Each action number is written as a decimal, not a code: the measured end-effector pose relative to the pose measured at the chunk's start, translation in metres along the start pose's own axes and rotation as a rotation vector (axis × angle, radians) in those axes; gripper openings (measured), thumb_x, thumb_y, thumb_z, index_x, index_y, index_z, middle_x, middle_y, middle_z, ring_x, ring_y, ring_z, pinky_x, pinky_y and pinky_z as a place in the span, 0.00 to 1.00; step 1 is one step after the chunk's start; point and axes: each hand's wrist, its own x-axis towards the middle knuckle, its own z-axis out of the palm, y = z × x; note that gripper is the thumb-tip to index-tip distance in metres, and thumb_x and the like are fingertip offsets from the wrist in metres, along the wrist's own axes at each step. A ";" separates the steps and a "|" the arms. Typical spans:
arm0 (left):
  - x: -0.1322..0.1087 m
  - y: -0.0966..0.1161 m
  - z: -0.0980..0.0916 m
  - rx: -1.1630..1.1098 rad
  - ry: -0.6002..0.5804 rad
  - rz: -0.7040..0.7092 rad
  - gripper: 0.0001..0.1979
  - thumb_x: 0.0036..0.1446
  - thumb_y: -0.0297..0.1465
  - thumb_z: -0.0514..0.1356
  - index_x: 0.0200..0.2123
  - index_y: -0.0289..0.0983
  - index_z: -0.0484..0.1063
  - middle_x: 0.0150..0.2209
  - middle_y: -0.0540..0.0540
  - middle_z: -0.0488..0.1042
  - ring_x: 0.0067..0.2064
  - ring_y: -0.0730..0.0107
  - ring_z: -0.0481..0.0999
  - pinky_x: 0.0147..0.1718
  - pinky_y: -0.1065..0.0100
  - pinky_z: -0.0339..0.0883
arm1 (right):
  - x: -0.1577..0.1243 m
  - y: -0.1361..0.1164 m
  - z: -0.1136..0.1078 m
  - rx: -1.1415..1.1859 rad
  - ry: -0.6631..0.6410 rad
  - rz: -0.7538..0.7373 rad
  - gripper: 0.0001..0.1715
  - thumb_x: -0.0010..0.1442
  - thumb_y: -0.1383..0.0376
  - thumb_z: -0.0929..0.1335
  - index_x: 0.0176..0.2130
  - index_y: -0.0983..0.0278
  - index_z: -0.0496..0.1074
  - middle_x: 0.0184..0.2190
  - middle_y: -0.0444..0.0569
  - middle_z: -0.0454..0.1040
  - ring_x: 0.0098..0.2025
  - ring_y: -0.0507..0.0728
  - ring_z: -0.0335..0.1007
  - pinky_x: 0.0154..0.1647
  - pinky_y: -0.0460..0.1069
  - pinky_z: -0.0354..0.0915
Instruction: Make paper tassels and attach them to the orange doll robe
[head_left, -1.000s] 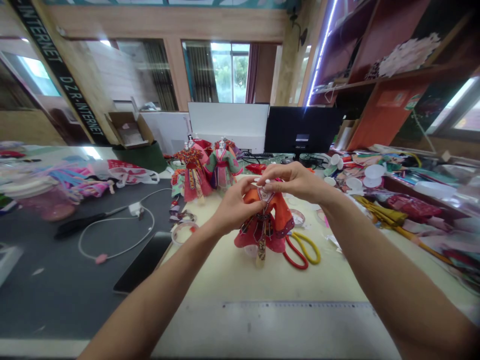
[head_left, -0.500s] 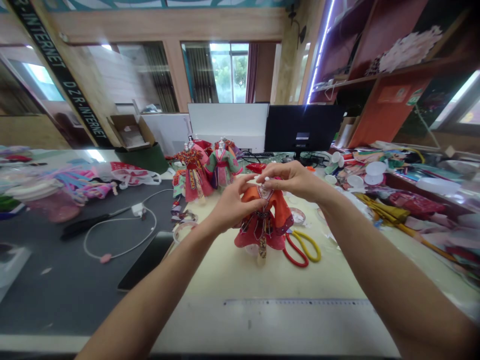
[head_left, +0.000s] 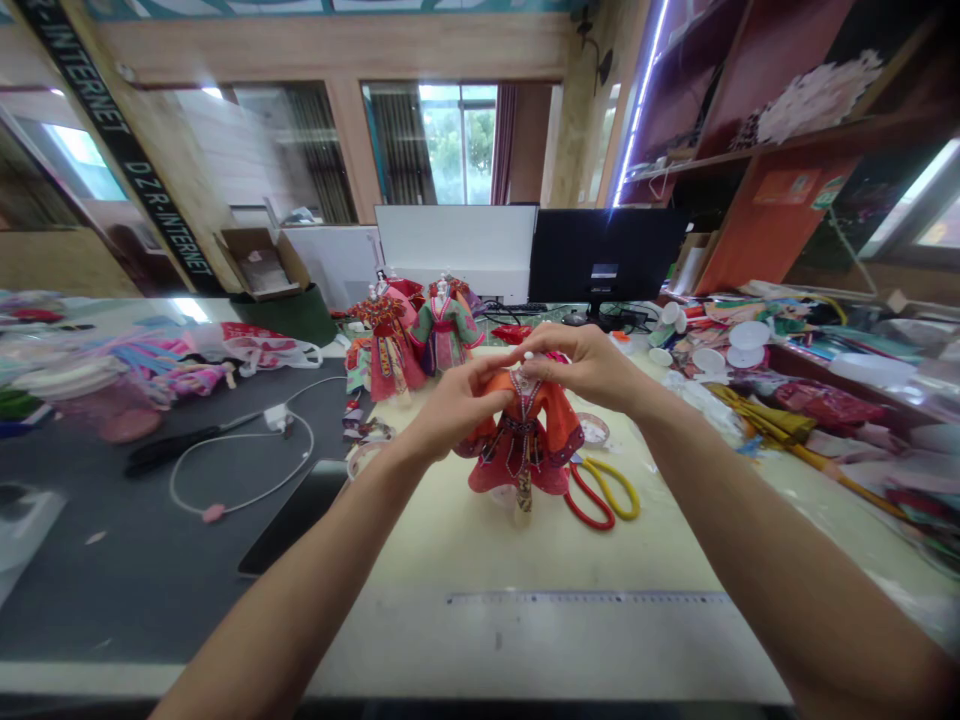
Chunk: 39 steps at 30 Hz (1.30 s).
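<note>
A small doll in an orange and red costume (head_left: 525,445) stands upright on the cream work mat (head_left: 480,550). My left hand (head_left: 450,405) pinches the doll's left shoulder, fingers closed on the cloth. My right hand (head_left: 589,365) grips the top of the doll at the neck, fingers curled around it. Both hands meet over the doll's collar, which they partly hide. Scissors with red and yellow handles (head_left: 604,490) lie on the mat just right of the doll.
Two finished dolls, one red (head_left: 386,350) and one green (head_left: 445,335), stand behind. A steel ruler (head_left: 585,598) lies near the front edge. A black phone (head_left: 289,520) and white cable (head_left: 240,480) lie at left. A monitor (head_left: 604,262) and cluttered craft materials (head_left: 787,400) fill the right.
My left hand has shifted up from the doll's chest to its shoulder, uncovering the front of the costume. The doll's left sleeve now hangs spread out.
</note>
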 end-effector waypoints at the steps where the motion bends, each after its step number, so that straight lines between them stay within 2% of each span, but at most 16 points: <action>1: 0.000 0.000 0.000 0.003 0.001 0.006 0.22 0.50 0.29 0.62 0.50 0.40 0.69 0.21 0.52 0.67 0.19 0.81 0.62 0.14 0.77 0.55 | 0.000 -0.001 0.001 -0.001 0.009 -0.009 0.08 0.53 0.64 0.69 0.34 0.63 0.76 0.33 0.46 0.74 0.36 0.53 0.69 0.40 0.50 0.64; 5: 0.000 0.001 0.002 0.045 0.000 0.029 0.17 0.52 0.32 0.62 0.47 0.40 0.72 0.21 0.51 0.69 0.21 0.77 0.66 0.21 0.72 0.65 | -0.008 -0.002 0.004 -0.012 0.077 -0.038 0.09 0.55 0.64 0.68 0.37 0.63 0.75 0.35 0.46 0.74 0.38 0.53 0.69 0.42 0.50 0.64; 8: 0.001 0.000 0.003 0.105 0.046 0.045 0.12 0.52 0.33 0.61 0.41 0.39 0.75 0.23 0.48 0.72 0.25 0.73 0.70 0.26 0.69 0.68 | -0.029 0.012 0.000 -0.047 0.279 0.031 0.11 0.58 0.63 0.65 0.38 0.63 0.74 0.36 0.48 0.74 0.39 0.53 0.69 0.41 0.50 0.64; 10: 0.001 -0.001 0.004 0.134 0.093 0.065 0.11 0.51 0.33 0.61 0.39 0.38 0.76 0.26 0.47 0.74 0.27 0.71 0.72 0.28 0.68 0.69 | -0.055 0.032 -0.004 -0.054 0.372 0.140 0.12 0.58 0.61 0.64 0.39 0.63 0.74 0.32 0.47 0.74 0.33 0.53 0.70 0.36 0.50 0.65; 13: 0.001 -0.004 0.004 0.160 0.130 0.092 0.12 0.51 0.33 0.61 0.40 0.38 0.75 0.32 0.46 0.76 0.31 0.70 0.73 0.29 0.68 0.69 | -0.106 0.073 -0.009 -0.147 0.261 0.370 0.20 0.57 0.60 0.64 0.48 0.66 0.68 0.25 0.45 0.73 0.28 0.54 0.70 0.32 0.51 0.66; 15: 0.002 -0.006 0.005 0.183 0.141 0.101 0.12 0.51 0.33 0.61 0.40 0.38 0.75 0.34 0.46 0.77 0.33 0.70 0.74 0.31 0.68 0.69 | -0.140 0.098 -0.010 -0.369 0.089 0.555 0.16 0.57 0.62 0.62 0.44 0.65 0.70 0.25 0.45 0.75 0.27 0.54 0.71 0.32 0.51 0.66; 16: 0.003 -0.007 0.005 0.197 0.146 0.104 0.12 0.51 0.33 0.61 0.40 0.38 0.75 0.35 0.46 0.77 0.34 0.69 0.74 0.32 0.68 0.69 | -0.155 0.108 -0.010 -0.416 0.058 0.605 0.13 0.56 0.64 0.62 0.39 0.64 0.71 0.26 0.47 0.76 0.27 0.56 0.72 0.30 0.51 0.66; 18: 0.004 -0.009 0.006 0.225 0.158 0.111 0.11 0.52 0.33 0.61 0.40 0.38 0.75 0.37 0.46 0.77 0.36 0.69 0.74 0.35 0.68 0.69 | -0.178 0.120 -0.008 -0.471 0.015 0.653 0.10 0.54 0.65 0.63 0.32 0.63 0.73 0.24 0.48 0.76 0.26 0.58 0.72 0.28 0.52 0.65; 20: 0.005 -0.010 0.007 0.250 0.171 0.111 0.12 0.52 0.33 0.61 0.40 0.39 0.75 0.37 0.46 0.77 0.37 0.68 0.74 0.36 0.67 0.68 | -0.191 0.126 -0.004 -0.511 -0.019 0.659 0.10 0.53 0.65 0.63 0.29 0.63 0.74 0.26 0.50 0.77 0.28 0.59 0.72 0.28 0.52 0.65; 25: 0.005 -0.009 0.007 0.252 0.159 0.079 0.15 0.52 0.35 0.61 0.42 0.37 0.74 0.39 0.46 0.76 0.39 0.67 0.74 0.39 0.67 0.67 | -0.193 0.134 0.003 -0.584 -0.056 0.588 0.10 0.51 0.67 0.63 0.27 0.62 0.75 0.28 0.51 0.76 0.32 0.59 0.72 0.32 0.51 0.64; 28: 0.004 -0.009 0.007 0.231 0.160 0.065 0.15 0.51 0.35 0.61 0.43 0.37 0.73 0.39 0.46 0.76 0.39 0.68 0.74 0.38 0.67 0.67 | -0.181 0.126 0.003 -0.626 -0.013 0.522 0.10 0.51 0.68 0.64 0.27 0.63 0.75 0.29 0.53 0.75 0.34 0.60 0.71 0.36 0.53 0.64; 31: 0.004 -0.009 0.008 0.239 0.163 0.072 0.14 0.51 0.34 0.61 0.42 0.38 0.74 0.38 0.46 0.76 0.38 0.69 0.74 0.39 0.68 0.67 | -0.156 0.091 0.009 -0.644 0.104 0.422 0.12 0.56 0.66 0.62 0.34 0.64 0.74 0.35 0.54 0.74 0.40 0.60 0.69 0.43 0.55 0.63; 32: 0.004 -0.009 0.008 0.246 0.163 0.077 0.13 0.51 0.34 0.61 0.41 0.38 0.74 0.38 0.47 0.76 0.38 0.69 0.74 0.39 0.68 0.66 | -0.145 0.074 0.012 -0.634 0.169 0.356 0.11 0.58 0.65 0.61 0.37 0.63 0.73 0.36 0.53 0.73 0.41 0.59 0.68 0.44 0.54 0.63; 34: 0.004 -0.008 0.009 0.262 0.161 0.086 0.13 0.52 0.34 0.60 0.41 0.38 0.74 0.38 0.47 0.76 0.38 0.69 0.74 0.39 0.68 0.66 | -0.120 0.038 0.021 -0.527 0.384 0.065 0.08 0.58 0.67 0.64 0.37 0.63 0.72 0.34 0.51 0.73 0.39 0.57 0.69 0.42 0.53 0.65; 36: 0.003 -0.007 0.010 0.270 0.162 0.091 0.13 0.52 0.34 0.60 0.41 0.38 0.74 0.37 0.47 0.76 0.37 0.69 0.74 0.38 0.68 0.66 | -0.096 0.008 0.031 -0.465 0.476 -0.110 0.09 0.57 0.70 0.64 0.39 0.62 0.71 0.34 0.50 0.72 0.38 0.56 0.68 0.40 0.52 0.66; 39: 0.002 -0.005 0.012 0.265 0.161 0.102 0.13 0.52 0.34 0.61 0.41 0.37 0.74 0.35 0.46 0.76 0.36 0.69 0.74 0.38 0.68 0.66 | -0.068 -0.013 0.044 -0.501 0.495 -0.159 0.08 0.58 0.70 0.64 0.38 0.64 0.71 0.33 0.51 0.71 0.38 0.56 0.67 0.39 0.52 0.65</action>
